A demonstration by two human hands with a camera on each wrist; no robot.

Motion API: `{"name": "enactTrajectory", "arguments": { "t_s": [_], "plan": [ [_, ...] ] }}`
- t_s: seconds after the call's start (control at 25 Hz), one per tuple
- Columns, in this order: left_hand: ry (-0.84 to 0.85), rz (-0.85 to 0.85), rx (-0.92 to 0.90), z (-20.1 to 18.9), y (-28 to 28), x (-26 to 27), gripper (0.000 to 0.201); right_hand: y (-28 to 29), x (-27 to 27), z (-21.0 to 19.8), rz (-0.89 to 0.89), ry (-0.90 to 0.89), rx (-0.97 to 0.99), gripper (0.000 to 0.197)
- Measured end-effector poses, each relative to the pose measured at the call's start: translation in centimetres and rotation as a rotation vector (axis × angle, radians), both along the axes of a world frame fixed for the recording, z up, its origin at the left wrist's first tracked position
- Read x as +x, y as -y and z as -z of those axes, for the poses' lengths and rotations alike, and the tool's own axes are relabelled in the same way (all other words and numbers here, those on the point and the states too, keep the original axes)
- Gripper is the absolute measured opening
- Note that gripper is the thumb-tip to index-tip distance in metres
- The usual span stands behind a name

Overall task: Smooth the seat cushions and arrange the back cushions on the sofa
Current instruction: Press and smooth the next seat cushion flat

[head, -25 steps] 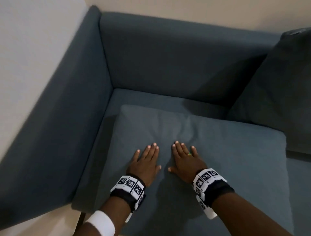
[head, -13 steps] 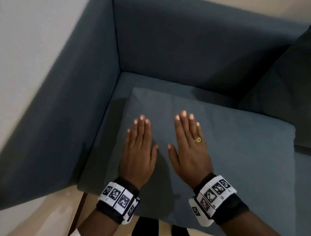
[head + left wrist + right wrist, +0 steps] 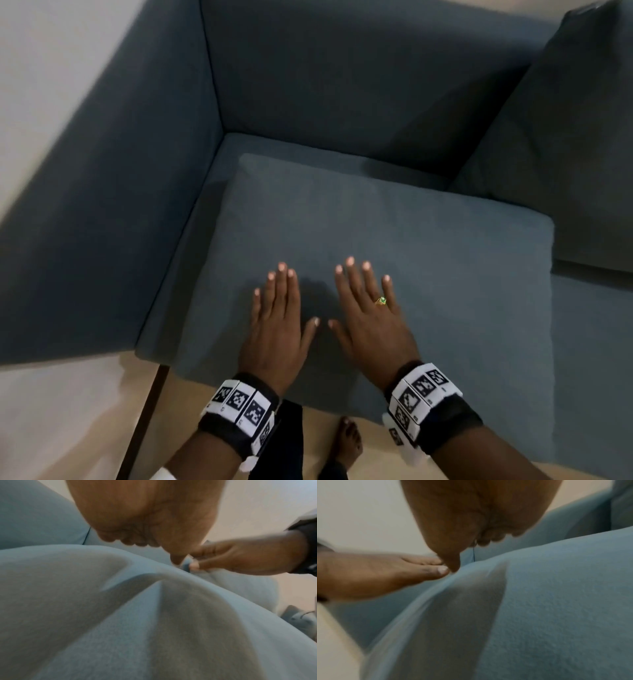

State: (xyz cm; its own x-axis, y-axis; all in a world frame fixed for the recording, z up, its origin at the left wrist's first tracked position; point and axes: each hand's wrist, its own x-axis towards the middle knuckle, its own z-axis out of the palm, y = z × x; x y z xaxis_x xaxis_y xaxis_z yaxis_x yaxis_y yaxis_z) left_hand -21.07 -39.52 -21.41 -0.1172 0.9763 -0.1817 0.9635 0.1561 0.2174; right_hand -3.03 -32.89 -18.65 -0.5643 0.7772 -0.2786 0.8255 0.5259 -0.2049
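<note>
A blue-grey cushion [image 3: 428,246] lies flat on the seat of the blue-grey sofa [image 3: 342,85], in its left corner. My left hand [image 3: 277,318] and my right hand [image 3: 370,308] lie palm down side by side on the cushion's front part, fingers straight, thumbs nearly touching. The right hand wears a gold ring. In the left wrist view the left palm [image 3: 145,513] hovers over the cushion fabric [image 3: 120,622], and the right hand [image 3: 240,557] shows beside it. In the right wrist view the right palm [image 3: 479,513] sits above the fabric [image 3: 556,601].
A second, darker back cushion [image 3: 565,154] leans against the sofa back at the right. The sofa's left armrest [image 3: 120,205] stands close to a pale wall. A dark sofa leg [image 3: 144,421] and my bare foot [image 3: 346,442] show on the floor in front.
Both hands have slid back toward the cushion's front edge, staying flat on it. The small creases seen near the fingertips a second ago no longer show.
</note>
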Motion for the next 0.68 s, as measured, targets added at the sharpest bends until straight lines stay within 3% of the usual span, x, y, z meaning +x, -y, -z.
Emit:
{"name": "enactTrajectory", "arguments": {
  "t_s": [0.04, 0.16, 0.2, 0.32, 0.48, 0.56, 0.6, 0.68],
  "plan": [
    [-0.012, 0.036, 0.028, -0.3, 0.0, 0.7, 0.085, 0.0, 0.5, -0.3, 0.066, -0.028, 0.023, 0.076],
    [-0.096, 0.227, -0.052, -0.1, 0.0, 3.9, 0.097, 0.1, 4.3, 0.3, -0.018, 0.044, -0.046, 0.081],
    [-0.080, 0.216, -0.051, -0.5, -0.5, 4.9, 0.098, 0.0, 5.5, 0.2, -0.017, 0.043, -0.113, 0.084],
    [-0.052, 0.187, 0.059, -2.5, -2.8, 8.0, 0.084, -0.2, 8.2, -1.1, 0.225, -0.093, 0.044, 0.076],
    [-0.075, 0.273, -0.036, -1.3, -3.4, 10.7, 0.085, 1.3, 12.4, 0.6, 0.204, 0.031, -0.043, 0.082],
    [0.011, 0.238, 0.126, -2.1, -4.2, 12.1, 0.086, 1.3, 13.8, -0.3, 0.390, -0.039, 0.066, 0.080],
    [0.029, 0.253, 0.168, -2.2, -4.4, 12.8, 0.085, 1.5, 14.8, -0.5, 0.468, -0.057, 0.126, 0.080],
    [-0.019, 0.400, 0.070, -1.5, -4.1, 14.1, 0.086, 2.1, 16.1, -0.2, 0.409, -0.038, 0.017, 0.083]
  ]
}}
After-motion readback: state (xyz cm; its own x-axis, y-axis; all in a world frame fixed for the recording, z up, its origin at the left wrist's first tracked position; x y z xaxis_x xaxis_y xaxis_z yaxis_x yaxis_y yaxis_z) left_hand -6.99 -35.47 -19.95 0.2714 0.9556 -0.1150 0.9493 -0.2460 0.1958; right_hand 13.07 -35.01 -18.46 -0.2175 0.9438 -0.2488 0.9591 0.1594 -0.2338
